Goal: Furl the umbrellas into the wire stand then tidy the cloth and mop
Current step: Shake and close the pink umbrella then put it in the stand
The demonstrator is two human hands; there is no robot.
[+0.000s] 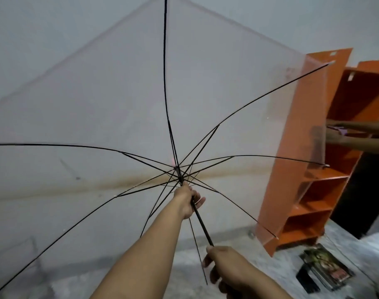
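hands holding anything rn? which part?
Both hold the open clear umbrella. Left hand grips the black shaft just below the runner hub; right hand grips the shaft's lower end, handle hidden.

A plain indoor room, likely a spare or storage room in a home. A bare, pale painted wall [55, 61] fills most of the view, with a brownish stain band running across it low down. The floor [238, 255] is mottled grey-white. At the right an orange shelf unit [313, 201] with several open shelves stands against the wall, beside a dark opening. A small pile of printed booklets or cases [326, 270] lies on the floor near it.
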